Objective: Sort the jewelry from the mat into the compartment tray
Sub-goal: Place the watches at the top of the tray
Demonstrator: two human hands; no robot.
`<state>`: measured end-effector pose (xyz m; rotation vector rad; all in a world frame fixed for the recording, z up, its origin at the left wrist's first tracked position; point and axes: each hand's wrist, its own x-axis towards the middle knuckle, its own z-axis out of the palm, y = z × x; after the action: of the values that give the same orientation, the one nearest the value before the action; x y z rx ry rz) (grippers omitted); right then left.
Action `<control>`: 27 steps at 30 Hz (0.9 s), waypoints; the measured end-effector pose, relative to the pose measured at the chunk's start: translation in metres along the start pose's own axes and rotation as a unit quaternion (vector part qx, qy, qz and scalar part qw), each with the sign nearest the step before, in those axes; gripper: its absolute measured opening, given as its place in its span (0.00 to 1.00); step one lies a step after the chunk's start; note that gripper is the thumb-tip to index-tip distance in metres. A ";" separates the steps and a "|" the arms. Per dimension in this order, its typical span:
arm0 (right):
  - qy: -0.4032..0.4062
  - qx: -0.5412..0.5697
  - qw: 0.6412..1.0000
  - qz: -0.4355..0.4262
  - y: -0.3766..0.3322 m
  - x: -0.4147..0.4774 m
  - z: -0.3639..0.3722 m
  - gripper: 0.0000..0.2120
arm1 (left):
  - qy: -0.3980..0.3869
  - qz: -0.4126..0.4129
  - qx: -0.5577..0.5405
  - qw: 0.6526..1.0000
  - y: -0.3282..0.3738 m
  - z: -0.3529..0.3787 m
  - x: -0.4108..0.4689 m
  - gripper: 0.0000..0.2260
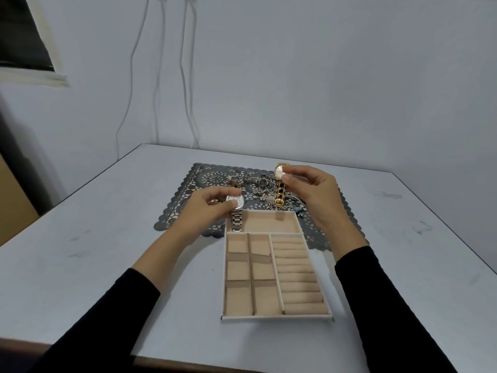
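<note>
So both hands are busy: left hand (207, 208) pinches a silver watch (236, 211) over the tray's (277, 317) long top compartment, right hand (312, 195) pinches a gold watch (279, 187) above the mat (188, 189).

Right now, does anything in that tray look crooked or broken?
Yes: in the compartment tray, one divider between the small squares slants instead of running straight like the others.

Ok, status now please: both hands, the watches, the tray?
Left hand pinches silver watch, strap hanging at far end of tray. Right hand pinches gold watch above mat. Nothing blocks tray.
</note>
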<state>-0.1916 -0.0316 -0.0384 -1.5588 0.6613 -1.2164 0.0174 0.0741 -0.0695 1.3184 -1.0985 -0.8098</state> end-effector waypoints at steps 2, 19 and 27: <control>0.002 0.001 1.000 0.002 0.000 -0.001 0.000 0.11 | -0.011 -0.003 0.004 1.000 -0.001 0.001 -0.003 0.08; 0.002 0.004 1.000 0.006 0.001 -0.001 -0.001 0.11 | -0.003 -0.001 0.000 1.000 -0.008 0.008 -0.012 0.09; 0.002 0.005 1.000 0.007 0.003 -0.001 -0.002 0.11 | -0.021 0.028 0.071 0.997 -0.014 0.005 0.001 0.09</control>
<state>-0.1933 -0.0329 -0.0414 -1.5411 0.6662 -1.2098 0.0144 0.0699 -0.0836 1.3872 -1.2392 -0.7312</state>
